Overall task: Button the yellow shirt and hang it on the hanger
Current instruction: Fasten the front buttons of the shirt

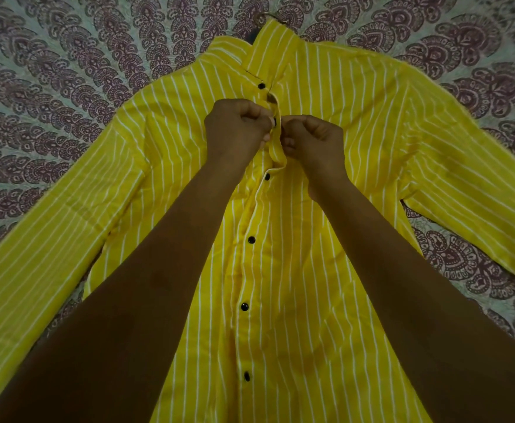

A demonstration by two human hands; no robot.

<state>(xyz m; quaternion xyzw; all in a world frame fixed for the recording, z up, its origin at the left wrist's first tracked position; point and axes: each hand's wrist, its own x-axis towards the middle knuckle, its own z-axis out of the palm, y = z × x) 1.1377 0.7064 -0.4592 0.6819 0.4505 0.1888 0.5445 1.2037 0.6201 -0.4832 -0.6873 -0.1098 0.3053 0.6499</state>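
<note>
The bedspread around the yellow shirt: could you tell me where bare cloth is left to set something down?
The patterned bedspread shows bare above the left sleeve and at top right, above the right sleeve. A narrower wedge lies between the right sleeve and the shirt body. The placket is crowded: the left hand and right hand pinch it there.

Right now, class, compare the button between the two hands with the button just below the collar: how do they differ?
The button between the hands is pinched by the left hand and right hand, half hidden; the collar button sits untouched, fully visible. Fabric bunches around the first and lies flatter at the second. Both are small, dark and on the yellow shirt.
</note>
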